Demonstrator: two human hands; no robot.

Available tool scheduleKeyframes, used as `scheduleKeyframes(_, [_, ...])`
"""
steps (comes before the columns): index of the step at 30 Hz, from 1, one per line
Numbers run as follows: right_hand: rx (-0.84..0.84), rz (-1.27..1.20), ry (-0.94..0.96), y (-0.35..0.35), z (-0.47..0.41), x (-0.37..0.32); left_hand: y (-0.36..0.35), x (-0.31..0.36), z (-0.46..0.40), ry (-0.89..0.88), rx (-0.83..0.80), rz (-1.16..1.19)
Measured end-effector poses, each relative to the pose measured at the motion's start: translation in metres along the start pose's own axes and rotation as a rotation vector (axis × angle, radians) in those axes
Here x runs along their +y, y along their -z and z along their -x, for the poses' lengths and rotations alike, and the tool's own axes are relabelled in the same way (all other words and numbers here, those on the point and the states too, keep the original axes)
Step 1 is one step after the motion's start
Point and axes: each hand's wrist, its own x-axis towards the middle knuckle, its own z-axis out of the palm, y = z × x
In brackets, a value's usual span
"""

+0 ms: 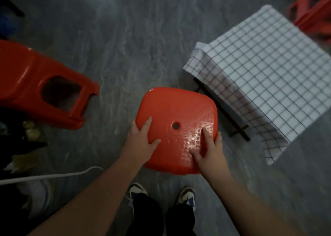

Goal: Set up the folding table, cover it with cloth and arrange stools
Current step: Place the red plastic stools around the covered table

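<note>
A red plastic stool [172, 110] with a round hole in its square seat is in front of me, seen from above. My left hand [139, 142] grips the seat's left edge, thumb on top and fingers under the rim. My right hand [209, 149] grips the right edge the same way. To the right stands the low folding table [231, 110], its dark frame showing under a white checked cloth [268, 70] that hangs over its sides.
A second red stool [35, 85] stands at the left. More red stools [311, 15] are at the far right behind the table. A white cable [53, 174] runs across the grey floor at lower left, near dark clutter. My shoes [186, 196] are just below the held stool.
</note>
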Motion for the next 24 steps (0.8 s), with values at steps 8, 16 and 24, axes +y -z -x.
scheduleKeyframes(8, [0.155, -0.098, -0.182, 0.034, -0.034, 0.089, -0.081, 0.075, -0.068, -0.174, -0.160, -0.125])
scheduleKeyframes(16, [0.244, -0.158, -0.271, 0.029, -0.048, 0.126, -0.118, 0.105, -0.095, -0.267, -0.225, -0.164])
scheduleKeyframes(24, [0.251, -0.070, -0.311, 0.021, -0.055, 0.130, -0.114, 0.112, -0.097, -0.298, -0.271, -0.226])
